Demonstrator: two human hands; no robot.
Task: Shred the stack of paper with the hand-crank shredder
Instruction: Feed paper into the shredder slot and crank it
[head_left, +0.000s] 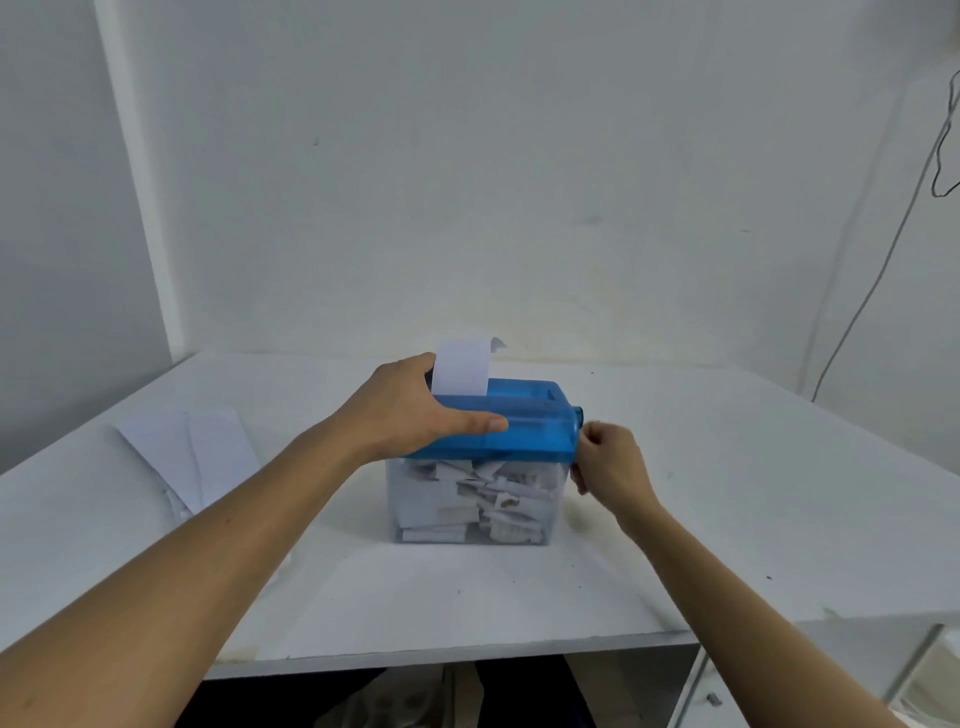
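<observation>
Blue-topped, the shredder (524, 423) stands on the table (727, 493), its bin (555, 525) well filled with shreds (493, 493) and one sheet (461, 371) half-fed, the left hand (410, 410) clamping its top, the right hand (608, 462) curled beside it, hold hidden, while a stack of paper (182, 447) lies left, unshredded.

white walls (467, 156), white table (727, 519), hanging cable (883, 260)

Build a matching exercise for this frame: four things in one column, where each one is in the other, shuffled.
Things:
1. left hand
2. right hand
3. paper strip
4. loose sheets

Places:
A. flat on the table
B. upright in the blue lid
C. clasping the blue lid's top
D. curled at the crank handle

Pairs: 1-C, 2-D, 3-B, 4-A
</observation>
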